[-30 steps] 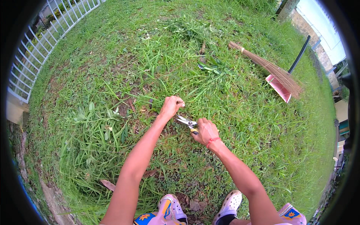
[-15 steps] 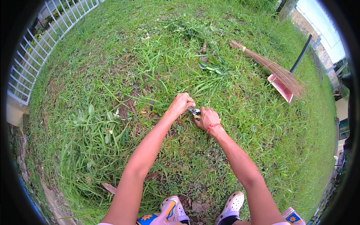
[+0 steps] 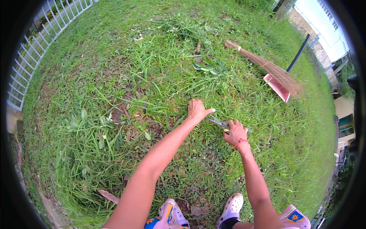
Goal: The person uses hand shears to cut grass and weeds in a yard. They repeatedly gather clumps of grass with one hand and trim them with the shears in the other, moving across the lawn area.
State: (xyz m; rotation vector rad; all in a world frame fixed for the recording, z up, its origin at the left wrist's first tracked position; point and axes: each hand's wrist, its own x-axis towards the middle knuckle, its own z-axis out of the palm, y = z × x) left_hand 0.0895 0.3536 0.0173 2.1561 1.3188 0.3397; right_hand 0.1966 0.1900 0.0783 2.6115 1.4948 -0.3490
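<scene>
My right hand point(image 3: 236, 133) is closed around the yellow-and-black handles of a pair of pruning shears point(image 3: 219, 122). Their silver blades point left, toward my left thumb, low over the grass point(image 3: 267, 152). Just left of the blade tips, my left hand point(image 3: 198, 109) rests at the grass with its thumb stretched out to the right, apart from the fingers. Nothing shows between thumb and fingers, though the fingertips are partly hidden. Beyond my hands lies a tuft of long cut grass and leaves point(image 3: 213, 68), beside a tool with a brown handle and dark blade point(image 3: 197, 57).
A stick broom point(image 3: 263, 63) lies across a pink dustpan point(image 3: 277, 87) with a black handle at the right. Heaped cut weeds point(image 3: 91, 152) lie at the left, another pile point(image 3: 183, 28) farther off. A white fence point(image 3: 34, 53) edges the far left. My clogs point(image 3: 231, 210) stand close below.
My right hand has moved right and nearer with the shears, away from my left. My left hand has shifted slightly right, and its thumb has spread from the fingers.
</scene>
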